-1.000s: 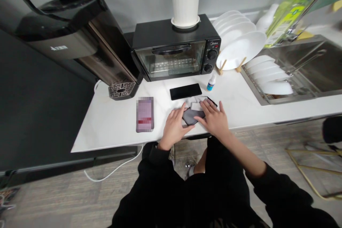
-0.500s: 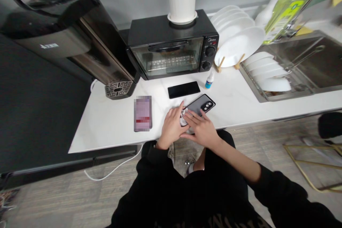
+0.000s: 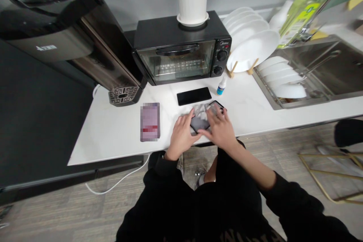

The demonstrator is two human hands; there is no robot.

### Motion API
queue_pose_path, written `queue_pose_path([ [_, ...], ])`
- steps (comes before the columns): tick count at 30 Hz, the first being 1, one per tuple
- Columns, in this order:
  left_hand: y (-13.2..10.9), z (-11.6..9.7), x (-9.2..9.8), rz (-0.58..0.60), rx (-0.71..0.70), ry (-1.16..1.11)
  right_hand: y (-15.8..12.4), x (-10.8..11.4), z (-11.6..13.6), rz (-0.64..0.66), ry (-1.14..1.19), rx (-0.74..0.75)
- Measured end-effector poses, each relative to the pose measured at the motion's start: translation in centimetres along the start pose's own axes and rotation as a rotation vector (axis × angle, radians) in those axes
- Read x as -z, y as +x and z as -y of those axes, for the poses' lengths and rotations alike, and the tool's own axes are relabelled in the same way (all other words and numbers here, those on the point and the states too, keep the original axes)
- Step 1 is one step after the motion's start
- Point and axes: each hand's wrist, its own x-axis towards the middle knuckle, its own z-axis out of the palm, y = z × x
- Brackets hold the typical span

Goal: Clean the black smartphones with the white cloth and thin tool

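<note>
Phone case, lying flat on the counter between the 2 hands, looks light, slightly bendy and smooth enough to skid, so it is probably best steadied by its rim at the left hand's end. Left hand, thumb and fingers spread wide, frames that end without clasping it; right hand bears on a soft, limp-looking cloth over the case, but blur hides whether its fingers pinch anything.

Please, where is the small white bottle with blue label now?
In the head view, the bottle stands on the counter, just right of the flat black slab, in front of the toaster oven's knobs.
</note>
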Motion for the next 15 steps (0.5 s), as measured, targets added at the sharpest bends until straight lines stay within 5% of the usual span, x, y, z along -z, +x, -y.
queue_pose_path([
  [3, 0.0, 0.0, 0.0, 0.005, -0.004, 0.012, -0.5, 0.0, 0.6, 0.121, 0.072, 0.202],
  [7, 0.0, -0.2, 0.1, -0.006, 0.008, -0.018, -0.2, 0.2, -1.3, 0.012, -0.046, -0.088],
  [9, 0.0, -0.2, 0.1, -0.005, 0.01, -0.035, 0.0, 0.1, -1.6, -0.005, -0.063, -0.109],
  [15, -0.1, 0.0, 0.0, 0.011, -0.009, -0.001, -1.3, 0.0, 1.2, 0.136, 0.121, 0.202],
])
